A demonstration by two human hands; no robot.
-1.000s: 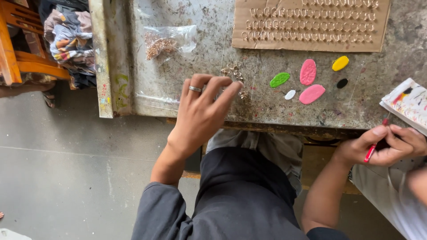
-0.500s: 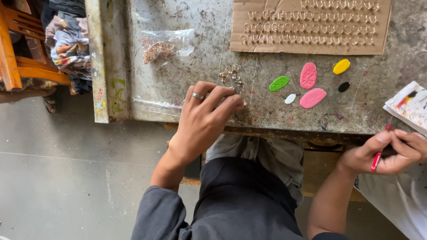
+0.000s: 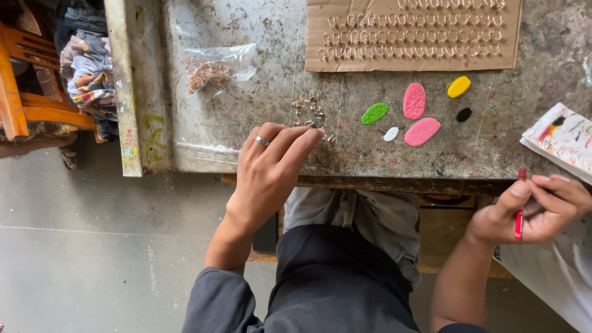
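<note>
Stained stone worktop [image 3: 246, 123] bore metal hooks [image 3: 311, 111]; loosely spread left hand [image 3: 271, 166] touched them, right hand [image 3: 536, 209] pinched a red stick [image 3: 519, 219]; beside the hooks, a plastic bag [image 3: 219, 66] held brown bits.

The left hand [image 3: 271, 163] rests at the table's [image 3: 246, 105] near edge, fingertips touching a heap of small metal hooks [image 3: 311, 111] — a plastic bag [image 3: 216, 68] to their left, a cardboard sheet [image 3: 413, 34] at the far edge, clay ovals [image 3: 416, 114] right of the heap. The right hand [image 3: 536, 206] holds a thin stick [image 3: 519, 216] off the near right corner.
</note>
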